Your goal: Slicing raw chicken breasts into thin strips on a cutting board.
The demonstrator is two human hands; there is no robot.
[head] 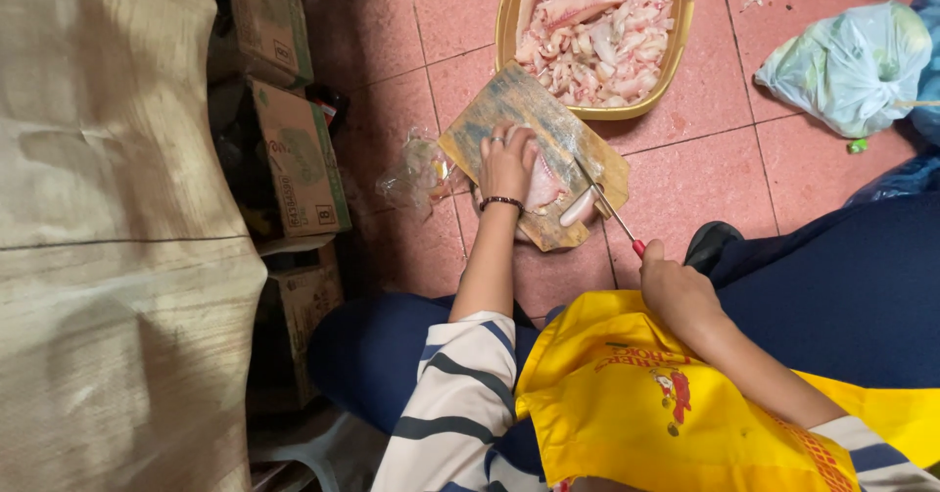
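Note:
My left hand (506, 162) presses flat on a pale pink piece of raw fish (545, 190) lying on a worn wooden cutting board (509, 100) on the red tiled floor. A ring and a dark bracelet are on that hand. My right hand (672, 286) grips the red handle of a knife (612, 213), whose blade reaches onto the board beside the fish. Behind the board stands a yellow basin (509, 12) filled with several cut pieces of raw fish (597, 32).
A crumpled clear plastic bag (416, 171) lies left of the board. Cardboard boxes (299, 154) stack along the left beside a tan sack (108, 228). Tied plastic bags (852, 61) sit at the upper right. My knees and yellow apron (646, 404) fill the foreground.

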